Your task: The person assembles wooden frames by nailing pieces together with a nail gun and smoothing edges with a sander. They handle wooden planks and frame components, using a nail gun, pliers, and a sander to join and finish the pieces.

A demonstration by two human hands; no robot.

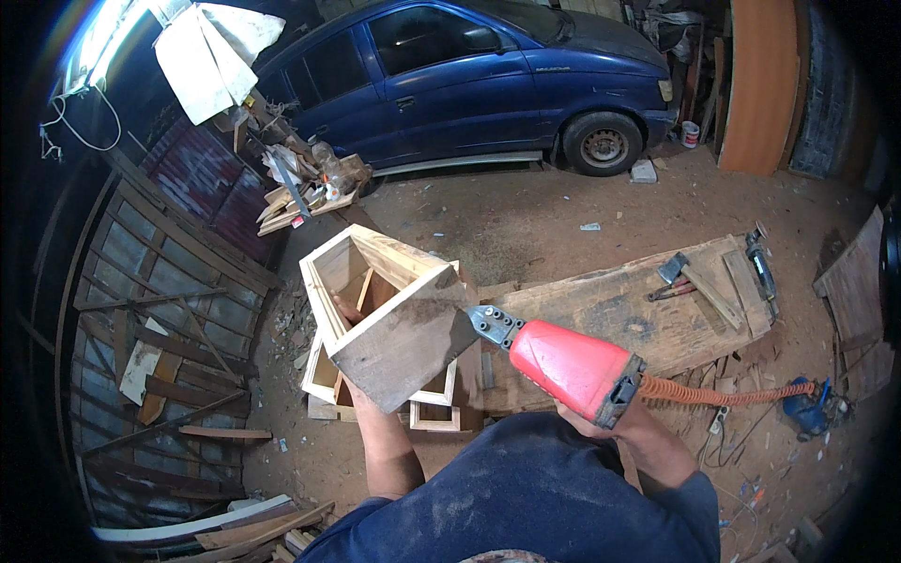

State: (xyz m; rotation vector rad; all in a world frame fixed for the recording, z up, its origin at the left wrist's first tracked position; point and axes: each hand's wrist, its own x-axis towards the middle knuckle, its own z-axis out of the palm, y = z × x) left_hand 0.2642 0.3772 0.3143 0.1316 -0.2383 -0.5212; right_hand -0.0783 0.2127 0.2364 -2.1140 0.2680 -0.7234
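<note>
My left hand (349,311) reaches inside an open wooden box (394,314) and holds it up off the ground, tilted, only the fingers showing past its wall. My right hand (587,420) grips a red pneumatic nail gun (563,361), mostly hidden under the tool's body. The gun's dark metal nose (490,325) presses against the box's right side panel. An orange coiled air hose (723,394) runs from the gun's rear to the right.
More wooden boxes (427,394) lie below the held one. A plank workbench (638,314) carries a hammer (690,281) and a long tool. A blue car (469,75) stands behind. Scrap timber and metal sheets (160,310) line the left; a blue compressor part (807,399) is right.
</note>
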